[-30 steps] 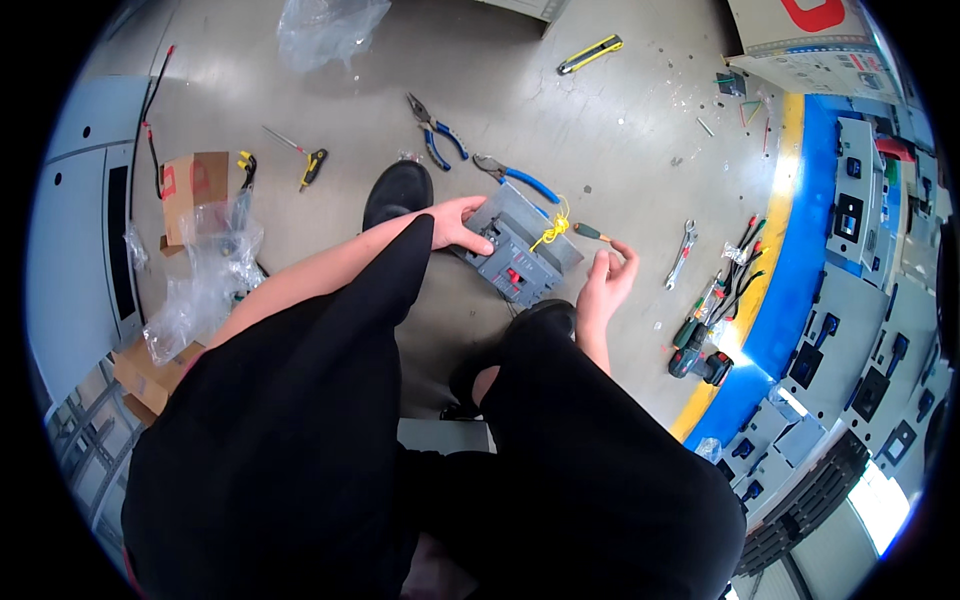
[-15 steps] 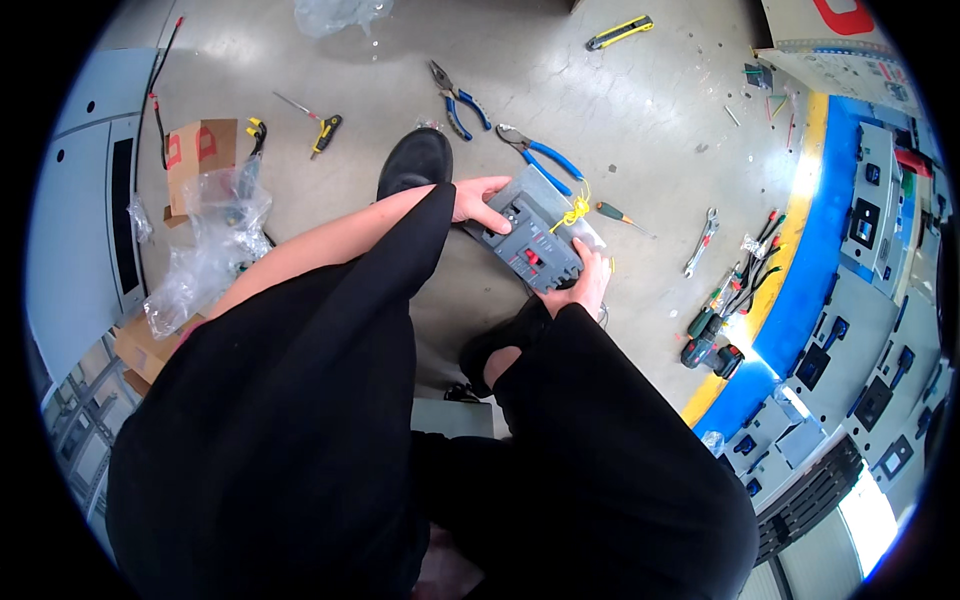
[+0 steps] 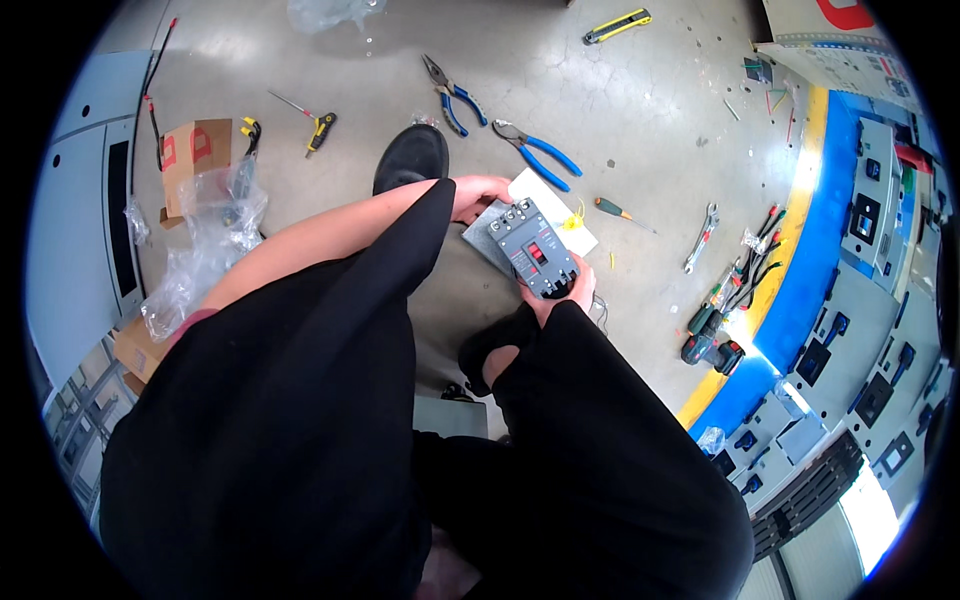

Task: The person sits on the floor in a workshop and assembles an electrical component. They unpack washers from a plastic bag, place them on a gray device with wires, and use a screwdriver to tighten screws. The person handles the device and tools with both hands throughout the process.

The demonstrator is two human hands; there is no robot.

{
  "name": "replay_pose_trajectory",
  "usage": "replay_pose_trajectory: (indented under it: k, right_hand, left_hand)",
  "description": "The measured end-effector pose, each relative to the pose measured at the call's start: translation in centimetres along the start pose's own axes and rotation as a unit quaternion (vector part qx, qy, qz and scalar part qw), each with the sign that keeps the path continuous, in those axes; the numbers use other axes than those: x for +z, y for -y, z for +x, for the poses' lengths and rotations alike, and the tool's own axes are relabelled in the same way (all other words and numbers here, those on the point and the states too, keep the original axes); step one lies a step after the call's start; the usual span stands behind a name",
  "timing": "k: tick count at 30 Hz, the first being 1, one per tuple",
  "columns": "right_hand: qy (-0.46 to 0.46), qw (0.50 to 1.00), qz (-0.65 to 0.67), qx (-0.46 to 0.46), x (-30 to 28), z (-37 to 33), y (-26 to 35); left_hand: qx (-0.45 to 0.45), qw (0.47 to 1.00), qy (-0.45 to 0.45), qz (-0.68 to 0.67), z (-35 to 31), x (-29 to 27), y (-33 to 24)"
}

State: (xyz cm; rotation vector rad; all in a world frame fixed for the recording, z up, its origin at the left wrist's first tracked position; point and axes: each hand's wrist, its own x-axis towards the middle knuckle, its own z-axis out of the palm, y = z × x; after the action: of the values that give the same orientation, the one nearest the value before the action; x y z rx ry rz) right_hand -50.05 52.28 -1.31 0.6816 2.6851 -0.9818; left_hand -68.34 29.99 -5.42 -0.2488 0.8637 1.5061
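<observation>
A dark grey circuit breaker (image 3: 534,251) with a small red toggle is held above the concrete floor, over a grey metal plate (image 3: 487,237) and a white sheet (image 3: 545,197). My left hand (image 3: 477,194) grips its far left end. My right hand (image 3: 570,288) holds its near end from below, mostly hidden behind the breaker and my knee. My black-clad legs fill the lower half of the view. A green-handled screwdriver (image 3: 618,211) lies on the floor just right of the breaker, with a yellow tag (image 3: 572,220) beside the sheet.
Blue-handled pliers (image 3: 536,152) and a second pair of pliers (image 3: 449,91) lie beyond the breaker. A wrench (image 3: 701,236), a cordless drill (image 3: 709,341), a yellow utility knife (image 3: 617,25), a small yellow screwdriver (image 3: 316,128), a cardboard box (image 3: 191,152) and plastic bags (image 3: 203,243) surround me. Blue-and-grey panels (image 3: 868,230) stand right.
My right hand let go of the screwdriver, which now lies on the floor, and moved under the breaker. Both hands have lifted and turned the breaker off the plate.
</observation>
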Motion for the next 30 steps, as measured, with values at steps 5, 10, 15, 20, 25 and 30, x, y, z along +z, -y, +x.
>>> replay_pose_trajectory:
  k: [5,10,15,20,25,30]
  right_hand:
    - [0.023,0.999,0.029,-0.009,-0.8,1.6,-0.1]
    - [0.078,0.997,0.026,-0.007,-1.5,2.4,-0.4]
    - [0.074,0.997,0.005,-0.037,-1.4,1.7,-0.6]
    - [0.06,0.997,0.044,-0.006,-1.0,1.6,-1.1]
    - [0.061,0.996,0.068,0.007,-0.9,1.6,-1.3]
    - [0.065,0.997,0.037,-0.017,-0.8,1.3,-1.3]
  left_hand:
    - [0.003,0.997,-0.074,0.012,0.6,0.5,-0.5]
    - [0.022,0.997,-0.07,-0.027,1.5,-0.4,0.8]
    - [0.0,0.994,-0.037,-0.099,2.0,-1.9,0.9]
    - [-0.006,0.982,0.038,-0.187,1.5,-2.1,-0.1]
    - [-0.005,0.992,0.05,-0.117,1.2,-1.9,0.4]
    - [-0.002,0.996,0.024,-0.081,1.6,-2.5,1.2]
